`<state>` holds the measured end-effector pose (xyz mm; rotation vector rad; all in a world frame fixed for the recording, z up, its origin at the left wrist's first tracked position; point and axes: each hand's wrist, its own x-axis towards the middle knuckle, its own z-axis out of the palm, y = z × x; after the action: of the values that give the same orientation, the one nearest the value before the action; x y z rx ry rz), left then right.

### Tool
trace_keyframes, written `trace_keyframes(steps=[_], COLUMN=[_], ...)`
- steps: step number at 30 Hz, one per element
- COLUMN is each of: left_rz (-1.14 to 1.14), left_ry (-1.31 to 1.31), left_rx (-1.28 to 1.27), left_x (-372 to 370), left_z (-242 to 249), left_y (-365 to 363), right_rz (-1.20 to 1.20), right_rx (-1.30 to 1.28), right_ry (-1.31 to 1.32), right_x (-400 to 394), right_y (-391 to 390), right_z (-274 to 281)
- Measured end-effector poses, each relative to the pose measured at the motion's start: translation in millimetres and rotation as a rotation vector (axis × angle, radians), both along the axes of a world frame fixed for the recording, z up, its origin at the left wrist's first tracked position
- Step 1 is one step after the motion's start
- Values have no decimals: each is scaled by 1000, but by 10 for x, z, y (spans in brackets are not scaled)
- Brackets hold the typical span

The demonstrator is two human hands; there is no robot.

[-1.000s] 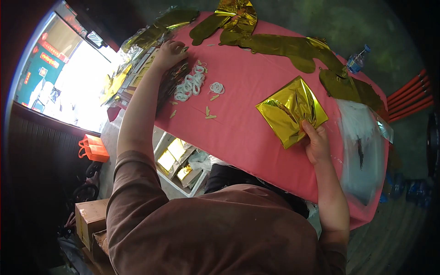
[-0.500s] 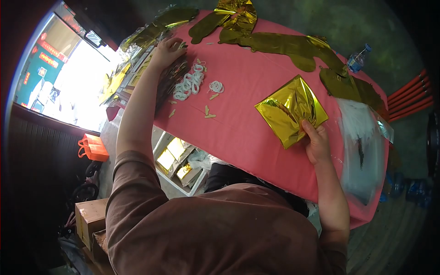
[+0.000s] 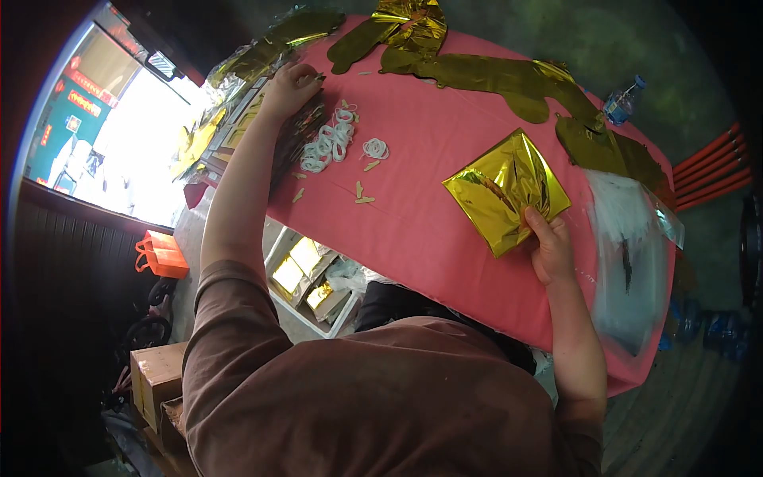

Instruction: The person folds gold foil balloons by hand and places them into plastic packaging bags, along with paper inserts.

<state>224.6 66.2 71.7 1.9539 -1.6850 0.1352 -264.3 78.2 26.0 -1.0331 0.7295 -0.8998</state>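
**Where things lie on the table**

The folded foil sheet (image 3: 505, 191) lies on the table (image 3: 429, 230) toward its right side, near the front edge. The right hand (image 3: 550, 250) rests at the front corner of this sheet and pinches it. Right of the sheet, a plastic bag (image 3: 632, 262) lies along the right edge of the table. The left hand (image 3: 291, 86) rests on a stack of packets (image 3: 266, 127) at the left edge, near the far corner. Just right of the stack lie the white rings (image 3: 330, 143), with small scraps (image 3: 364, 195) in front of them. Flat foil pieces (image 3: 485, 75) lie along the far edge. A bottle (image 3: 621, 102) stands behind the far right corner. Below the left edge stands an open box (image 3: 306, 278).
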Motion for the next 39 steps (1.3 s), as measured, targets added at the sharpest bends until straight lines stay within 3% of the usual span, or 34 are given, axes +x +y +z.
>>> trace_keyframes(steps=[2,6,20,30,39], left_rz=[-53,-43,161,199,164], left_ry=[-109,-83,-283,-304,-257], left_rx=[-37,-20,318,381,-20], left_x=[39,109,-20,-103,14], left_z=[-55,-136,-64,-12,-107], left_y=[-37,-101,-155,-236,-256], right_rz=[-2,-3,-10,-25,-24], right_rx=[2,-1,15,-1,5], right_ry=[0,3,-11,13,7], right_x=[0,-5,28,38,40], right_y=[1,1,37,42,53], right_z=[-2,-10,57,61,91])
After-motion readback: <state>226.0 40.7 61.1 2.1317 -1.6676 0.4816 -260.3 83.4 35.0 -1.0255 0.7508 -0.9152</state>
